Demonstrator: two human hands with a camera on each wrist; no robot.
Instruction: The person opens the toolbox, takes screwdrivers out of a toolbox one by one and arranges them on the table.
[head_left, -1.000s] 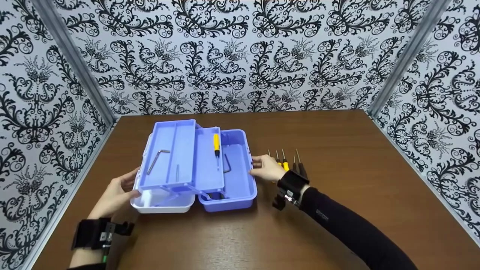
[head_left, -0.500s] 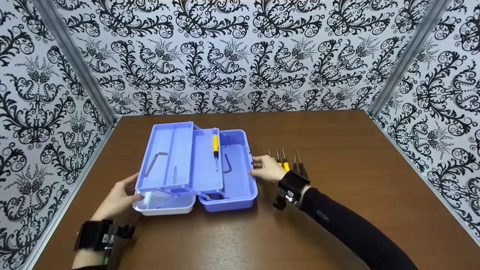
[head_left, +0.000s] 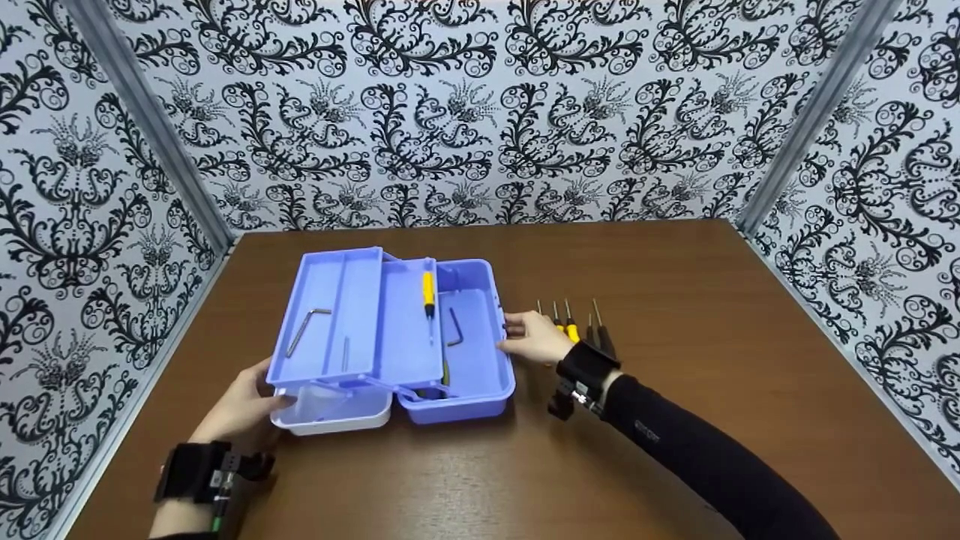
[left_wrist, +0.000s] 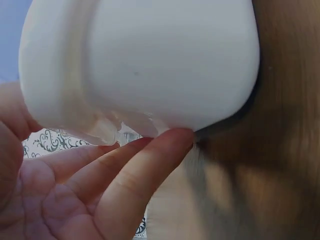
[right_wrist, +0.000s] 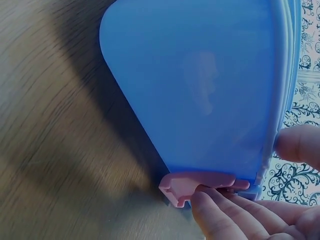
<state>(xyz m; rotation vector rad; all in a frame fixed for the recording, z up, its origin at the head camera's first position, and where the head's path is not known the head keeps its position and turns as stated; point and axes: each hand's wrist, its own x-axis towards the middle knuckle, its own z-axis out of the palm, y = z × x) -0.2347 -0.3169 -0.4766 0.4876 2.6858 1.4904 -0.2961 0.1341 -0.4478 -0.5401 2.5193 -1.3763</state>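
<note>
A lilac toolbox (head_left: 457, 411) stands open on the table, its white lid (head_left: 337, 424) folded out to the left and stepped trays spread above. My left hand (head_left: 238, 405) grips the lid's outer left edge, thumb at the rim and fingers on the outside. On the opposite side my right hand (head_left: 536, 337) holds the box wall, thumb on the rim and fingers against a pink latch (right_wrist: 182, 187). In the upper tray (head_left: 360, 300) lie a hex key (head_left: 304, 334) and a slim rod (head_left: 346, 354). The lower tray holds a yellow screwdriver (head_left: 428, 292).
Another hex key (head_left: 455, 326) lies in the box's base, with a tool partly hidden beneath the lower tray. Right of the box, several yellow and black screwdrivers (head_left: 572, 328) rest on the brown table (head_left: 712, 315), partly behind my right hand. Patterned walls enclose the table.
The left hand and lid have come slightly nearer and lower. Both trays have shifted a little left, uncovering more of the base. My right hand stays in place.
</note>
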